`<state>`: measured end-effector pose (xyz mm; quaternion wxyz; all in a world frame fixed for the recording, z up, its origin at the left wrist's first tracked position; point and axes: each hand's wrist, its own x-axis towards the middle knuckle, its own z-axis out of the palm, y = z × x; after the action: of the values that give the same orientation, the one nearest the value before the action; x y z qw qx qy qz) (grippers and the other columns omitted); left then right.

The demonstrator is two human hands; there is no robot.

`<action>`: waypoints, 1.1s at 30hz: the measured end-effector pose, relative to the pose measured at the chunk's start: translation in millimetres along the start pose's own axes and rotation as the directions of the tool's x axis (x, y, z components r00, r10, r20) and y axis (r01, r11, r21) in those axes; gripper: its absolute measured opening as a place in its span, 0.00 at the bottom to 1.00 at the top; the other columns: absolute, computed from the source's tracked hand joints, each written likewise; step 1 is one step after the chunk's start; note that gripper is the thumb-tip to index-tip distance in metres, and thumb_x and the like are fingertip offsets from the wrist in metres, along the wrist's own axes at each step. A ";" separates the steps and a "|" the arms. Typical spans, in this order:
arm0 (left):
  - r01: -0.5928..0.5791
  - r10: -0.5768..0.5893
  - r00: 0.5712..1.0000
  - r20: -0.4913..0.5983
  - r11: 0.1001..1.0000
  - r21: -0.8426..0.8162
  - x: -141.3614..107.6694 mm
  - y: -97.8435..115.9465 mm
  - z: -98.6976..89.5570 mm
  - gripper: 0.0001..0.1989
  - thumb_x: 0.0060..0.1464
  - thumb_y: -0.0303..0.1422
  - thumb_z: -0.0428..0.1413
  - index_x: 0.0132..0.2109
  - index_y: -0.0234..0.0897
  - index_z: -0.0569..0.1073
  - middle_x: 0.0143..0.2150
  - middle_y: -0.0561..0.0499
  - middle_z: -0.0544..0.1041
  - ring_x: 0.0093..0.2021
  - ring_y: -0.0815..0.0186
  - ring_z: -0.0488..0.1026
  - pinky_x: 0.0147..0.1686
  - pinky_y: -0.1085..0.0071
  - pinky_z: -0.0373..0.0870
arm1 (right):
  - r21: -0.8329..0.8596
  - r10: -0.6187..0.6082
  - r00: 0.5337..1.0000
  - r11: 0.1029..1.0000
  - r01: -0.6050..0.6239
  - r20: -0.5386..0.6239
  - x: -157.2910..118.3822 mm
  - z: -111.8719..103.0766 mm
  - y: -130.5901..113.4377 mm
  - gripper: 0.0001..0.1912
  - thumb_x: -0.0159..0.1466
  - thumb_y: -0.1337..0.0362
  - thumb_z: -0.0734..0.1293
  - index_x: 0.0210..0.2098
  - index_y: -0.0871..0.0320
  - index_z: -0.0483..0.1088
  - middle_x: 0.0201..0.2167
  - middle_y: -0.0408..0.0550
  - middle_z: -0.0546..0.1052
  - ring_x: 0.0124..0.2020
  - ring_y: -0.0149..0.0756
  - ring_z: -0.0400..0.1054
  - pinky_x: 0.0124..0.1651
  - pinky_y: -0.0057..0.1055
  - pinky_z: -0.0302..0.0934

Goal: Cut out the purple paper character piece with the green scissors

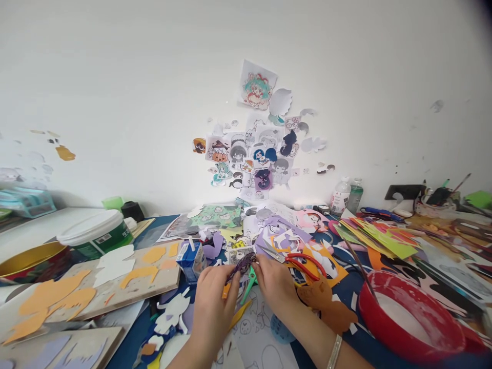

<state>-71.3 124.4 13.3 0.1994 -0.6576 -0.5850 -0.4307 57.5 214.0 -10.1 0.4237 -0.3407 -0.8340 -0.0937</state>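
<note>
My left hand [216,297] is closed, thumb and fingers pinching a small dark purple piece with a lacy pattern [244,262]. From the other side, the fingertips of my right hand [275,284] close on the right end of the same piece. What it is made of is too small to tell. Just below it, between my hands, a green tool [249,283] slants downward; it looks like a scissor handle. Red-handled scissors [303,264] lie behind my right hand on paper scraps. Beneath my hands is a white sheet with line drawings [255,328].
A red bowl of whitish liquid [407,312] stands on the right with a stick in it. At left are boards with orange cutouts [146,277], a white-lidded tub [96,233] and a blue drink carton [191,260]. Coloured paper [378,233] is stacked at right.
</note>
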 end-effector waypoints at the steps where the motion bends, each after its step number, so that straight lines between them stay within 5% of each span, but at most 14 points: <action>1: -0.001 0.001 1.000 -0.004 1.000 0.004 -0.2 -0.4 0.0 0.04 0.57 0.29 0.49 0.38 0.38 0.67 0.32 0.50 0.74 0.33 0.64 0.70 0.38 0.65 0.65 | 0.002 0.002 1.000 1.000 -0.002 0.000 -0.2 0.1 -0.2 0.18 0.68 0.60 0.47 0.32 0.57 0.64 0.18 0.43 0.70 0.19 0.32 0.64 0.23 0.29 0.47; 5: 0.018 -0.017 0.999 -0.033 1.000 0.013 -2.4 -4.4 2.4 0.05 0.57 0.31 0.49 0.38 0.37 0.68 0.31 0.49 0.75 0.33 0.63 0.71 0.39 0.64 0.67 | 0.027 0.010 1.000 1.000 -0.010 -0.015 -0.7 0.9 -0.5 0.17 0.68 0.60 0.48 0.30 0.57 0.63 0.18 0.42 0.70 0.20 0.32 0.65 0.24 0.28 0.47; 9: 0.158 -0.159 0.987 -0.039 0.987 -0.014 -5.1 -11.1 8.4 0.11 0.56 0.38 0.48 0.37 0.37 0.71 0.32 0.47 0.76 0.34 0.60 0.72 0.39 0.62 0.69 | 0.104 0.073 0.996 0.992 -0.068 -0.043 0.6 -0.5 0.1 0.16 0.67 0.59 0.50 0.31 0.57 0.63 0.19 0.42 0.70 0.20 0.31 0.65 0.24 0.27 0.48; 14: 0.342 -0.340 0.939 0.051 0.938 -0.048 -4.9 -14.2 12.2 0.19 0.55 0.45 0.46 0.40 0.36 0.73 0.36 0.44 0.77 0.37 0.56 0.72 0.35 0.59 0.71 | 0.169 0.085 0.993 0.983 -0.071 -0.076 4.2 -6.7 -0.3 0.16 0.67 0.59 0.50 0.29 0.57 0.61 0.18 0.40 0.68 0.20 0.30 0.63 0.23 0.26 0.48; 23: 0.510 -0.493 0.858 0.146 0.852 -0.120 -2.5 -15.8 12.0 0.25 0.52 0.51 0.45 0.43 0.35 0.71 0.39 0.41 0.75 0.42 0.51 0.70 0.40 0.54 0.68 | 0.128 0.003 0.997 0.992 0.007 -0.078 4.7 -8.3 -3.9 0.17 0.67 0.60 0.51 0.23 0.56 0.58 0.17 0.41 0.65 0.19 0.30 0.60 0.23 0.27 0.46; 29: 0.560 -0.520 0.819 0.242 0.816 -0.144 -4.7 -20.0 16.2 0.22 0.52 0.49 0.45 0.42 0.37 0.70 0.40 0.42 0.74 0.43 0.53 0.70 0.42 0.55 0.67 | 0.225 0.056 0.997 0.973 -0.042 -0.055 4.5 -6.1 -1.5 0.12 0.66 0.61 0.53 0.38 0.57 0.65 0.27 0.45 0.72 0.29 0.35 0.66 0.29 0.29 0.54; 33: 0.542 -0.504 0.834 0.225 0.824 -0.162 -6.0 -21.2 19.2 0.20 0.51 0.48 0.47 0.41 0.38 0.71 0.40 0.42 0.75 0.43 0.53 0.70 0.42 0.56 0.67 | 0.306 0.080 0.995 0.950 -0.060 -0.054 7.3 -6.5 -0.1 0.11 0.66 0.63 0.54 0.35 0.56 0.66 0.28 0.44 0.72 0.30 0.33 0.65 0.31 0.28 0.55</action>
<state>-84.5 140.5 -7.1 -0.0519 -0.5240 -0.7070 -0.4721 58.6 214.6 -0.4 0.5012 -0.2976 -0.8116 0.0398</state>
